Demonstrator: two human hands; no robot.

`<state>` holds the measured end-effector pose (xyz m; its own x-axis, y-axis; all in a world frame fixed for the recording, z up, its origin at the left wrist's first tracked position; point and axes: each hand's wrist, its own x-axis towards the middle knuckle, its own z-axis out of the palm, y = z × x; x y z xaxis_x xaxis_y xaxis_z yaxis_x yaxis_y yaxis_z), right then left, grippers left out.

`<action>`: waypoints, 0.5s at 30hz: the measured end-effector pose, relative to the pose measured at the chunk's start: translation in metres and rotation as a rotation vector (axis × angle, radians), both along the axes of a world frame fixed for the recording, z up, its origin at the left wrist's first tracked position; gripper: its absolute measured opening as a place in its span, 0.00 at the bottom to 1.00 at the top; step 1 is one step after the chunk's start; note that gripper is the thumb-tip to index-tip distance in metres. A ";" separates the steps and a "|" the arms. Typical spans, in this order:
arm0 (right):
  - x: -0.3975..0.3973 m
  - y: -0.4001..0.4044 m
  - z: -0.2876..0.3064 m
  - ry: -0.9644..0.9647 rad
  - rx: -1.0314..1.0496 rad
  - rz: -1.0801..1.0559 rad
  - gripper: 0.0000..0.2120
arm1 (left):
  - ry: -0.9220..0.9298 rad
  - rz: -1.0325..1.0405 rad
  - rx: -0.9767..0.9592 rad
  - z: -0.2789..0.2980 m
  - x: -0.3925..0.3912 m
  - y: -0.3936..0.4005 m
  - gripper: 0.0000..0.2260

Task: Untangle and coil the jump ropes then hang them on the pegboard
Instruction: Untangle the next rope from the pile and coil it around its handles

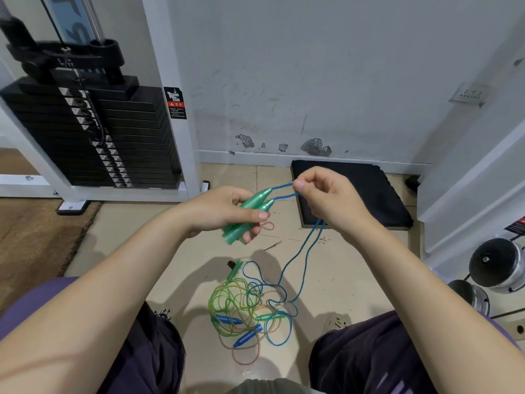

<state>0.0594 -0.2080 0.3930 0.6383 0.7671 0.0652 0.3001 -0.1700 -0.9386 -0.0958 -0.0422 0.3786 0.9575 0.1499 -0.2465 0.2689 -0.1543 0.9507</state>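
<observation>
Gripping green handles [250,211] (left hand [224,209]), right hand [326,200] pinches blue rope [301,260].

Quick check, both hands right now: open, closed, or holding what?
Left hand: closed, grip on the two green handles.
Right hand: closed, pinching the blue rope near the handles.

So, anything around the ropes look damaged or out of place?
Yes: the grey wall is scuffed, with paint chipped off above the skirting. On the tiled floor, the remaining green, blue and orange ropes lie in one knotted heap, not yet separated.
</observation>
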 end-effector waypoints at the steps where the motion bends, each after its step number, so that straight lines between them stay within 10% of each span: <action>1: 0.002 -0.001 0.001 0.024 -0.006 -0.014 0.06 | -0.003 0.012 0.009 0.000 0.000 0.001 0.13; 15: -0.008 0.001 -0.005 -0.018 -0.002 0.212 0.01 | 0.014 -0.065 0.032 0.002 0.003 -0.012 0.07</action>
